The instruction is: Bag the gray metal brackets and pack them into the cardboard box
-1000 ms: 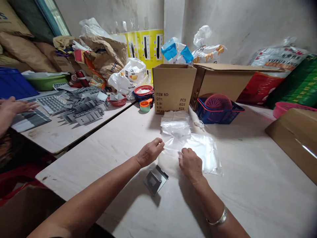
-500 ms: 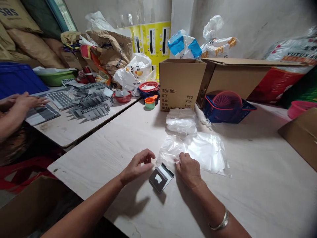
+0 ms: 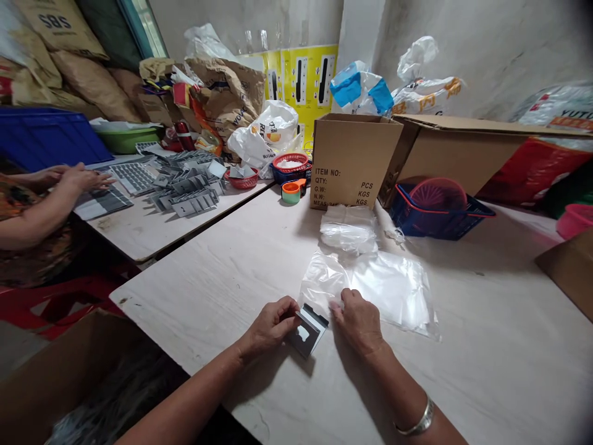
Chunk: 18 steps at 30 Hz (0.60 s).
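Observation:
A folded grey card (image 3: 308, 334) with a white cut-out shape stands half open on the table. My left hand (image 3: 273, 324) pinches its upper left edge between thumb and fingers. To the right, my right hand (image 3: 359, 321), a silver bangle on its wrist, has its fingers curled at the near edge of a clear plastic bag (image 3: 322, 278); the fingertips are partly hidden. That bag lies flat beside a stack of clear bags (image 3: 393, 287). Behind them rests another folded bundle of clear bags (image 3: 349, 228).
A cardboard box (image 3: 354, 161) and a blue basket (image 3: 435, 213) stand at the back. An orange-and-green tape dispenser (image 3: 291, 191) sits left of the box. On the adjoining table are piled folded grey cards (image 3: 185, 185); a co-worker's hands (image 3: 78, 179) are beside them.
My left hand has moved in and closed on the card's edge; before, its fingers were apart beside it. My right hand stays by the bag. The whole view has shifted slightly.

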Motion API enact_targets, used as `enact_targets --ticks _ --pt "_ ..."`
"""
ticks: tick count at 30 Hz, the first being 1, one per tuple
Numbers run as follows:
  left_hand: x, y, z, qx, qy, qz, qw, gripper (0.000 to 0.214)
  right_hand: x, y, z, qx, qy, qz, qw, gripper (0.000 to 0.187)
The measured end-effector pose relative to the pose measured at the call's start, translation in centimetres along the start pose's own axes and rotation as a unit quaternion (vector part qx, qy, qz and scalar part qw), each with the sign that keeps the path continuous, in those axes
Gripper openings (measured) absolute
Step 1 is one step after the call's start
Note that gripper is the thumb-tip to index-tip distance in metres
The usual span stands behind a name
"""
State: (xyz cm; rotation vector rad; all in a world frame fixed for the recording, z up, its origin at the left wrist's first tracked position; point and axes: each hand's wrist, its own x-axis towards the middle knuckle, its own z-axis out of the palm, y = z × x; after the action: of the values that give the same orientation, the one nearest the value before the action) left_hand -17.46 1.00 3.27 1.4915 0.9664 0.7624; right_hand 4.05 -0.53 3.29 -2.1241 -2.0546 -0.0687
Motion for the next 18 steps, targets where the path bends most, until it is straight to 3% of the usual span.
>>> enact_targets --ticks 9,18 --pt "-0.7 0.8 0.7 -0.112 0.007 -0.040 0.993 0.018 -0.1 -0.3 -0.5 0.006 -0.017 -0.009 1.000 0.019" --pt "0.5 0.8 0.6 -0.107 0.040 -0.026 0.993 0.022 -0.1 -0.3 -1.0 0.059 -0.026 -0.033 0.997 0.008"
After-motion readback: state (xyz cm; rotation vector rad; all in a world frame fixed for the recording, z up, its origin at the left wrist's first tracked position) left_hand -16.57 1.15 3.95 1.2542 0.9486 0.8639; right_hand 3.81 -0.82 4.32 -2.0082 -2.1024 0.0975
